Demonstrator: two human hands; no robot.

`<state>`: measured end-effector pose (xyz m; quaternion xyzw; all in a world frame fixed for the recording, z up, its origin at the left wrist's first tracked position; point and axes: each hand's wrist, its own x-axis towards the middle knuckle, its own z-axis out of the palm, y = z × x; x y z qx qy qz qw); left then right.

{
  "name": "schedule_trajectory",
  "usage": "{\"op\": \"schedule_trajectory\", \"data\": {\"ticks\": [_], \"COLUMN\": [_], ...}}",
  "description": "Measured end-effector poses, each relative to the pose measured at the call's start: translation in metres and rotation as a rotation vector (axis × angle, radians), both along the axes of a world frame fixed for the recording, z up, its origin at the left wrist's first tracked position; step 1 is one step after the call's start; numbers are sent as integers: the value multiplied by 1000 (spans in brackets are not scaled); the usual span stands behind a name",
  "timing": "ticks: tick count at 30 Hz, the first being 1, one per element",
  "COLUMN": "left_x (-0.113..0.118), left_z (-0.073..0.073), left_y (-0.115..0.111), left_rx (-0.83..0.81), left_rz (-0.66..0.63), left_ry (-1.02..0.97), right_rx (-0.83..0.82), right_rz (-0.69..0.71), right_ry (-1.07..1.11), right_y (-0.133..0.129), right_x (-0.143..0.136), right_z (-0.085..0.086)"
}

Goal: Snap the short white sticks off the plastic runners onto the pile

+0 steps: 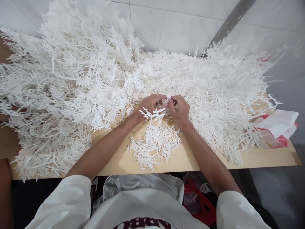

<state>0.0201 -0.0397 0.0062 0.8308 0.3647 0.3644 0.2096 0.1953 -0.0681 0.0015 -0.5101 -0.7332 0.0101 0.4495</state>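
Note:
A branched white plastic sprig (154,115) is held between my two hands over the front part of the table. My left hand (151,105) is closed on it, fingers curled and fingertips pinched, with the forked end sticking out below. Fingertips of my right hand (179,109) meet those of the left and pinch at the sprig's other end, where the exact grip is too small to make out. Beneath both hands lies a small heap of short white plastic pieces (156,144).
Large piles of white branched plastic sprigs (78,70) cover the back and left of the wooden table (190,159). More sprigs (221,95) spread to the right. A red and white plastic bag (276,128) lies at the right end. A tiled wall (147,24) stands behind.

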Motion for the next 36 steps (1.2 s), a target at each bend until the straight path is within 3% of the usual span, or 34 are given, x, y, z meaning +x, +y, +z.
{"op": "schedule_trajectory", "data": {"ticks": [11, 18, 25, 29, 32, 36], "left_x": [3, 3, 4, 0, -2, -1], "left_z": [3, -3, -2, 0, 2, 2], "left_y": [-4, -1, -3, 3, 5, 1], "left_rx": [70, 133, 153, -15, -72, -10], "left_rz": [107, 56, 50, 159, 220, 129], "left_ry": [69, 84, 241, 180, 59, 57], "right_rx": [-9, -84, 171, 273, 195, -4], "right_rz": [49, 57, 16, 10, -24, -58], "right_ry": [-56, -55, -136, -154, -105, 48], "right_y": [1, 0, -1, -5, -5, 0], "right_x": [-2, -1, -1, 1, 0, -1], "right_z": [4, 5, 6, 6, 5, 2]}}
